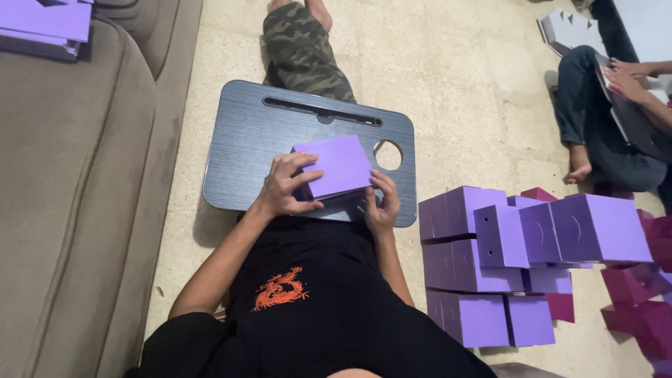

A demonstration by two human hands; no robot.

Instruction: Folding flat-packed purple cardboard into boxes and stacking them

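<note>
Head view is showing one purple cardboard box (333, 166), square-faced and matte, sitting on the dark grey wood-grain lap bench (245, 150) across my legs. I am grasping the box with both hands: my left hand (285, 187) is curling its grip over the left edge, fingers spread on top; my right hand (382, 204) is closing its grip on the lower right corner. One round hole (388, 155) and one long slot (323, 110) are cutting through the bench. Finished purple boxes (521, 259) are stacking on the floor at my right; their exact count is unclear.
</note>
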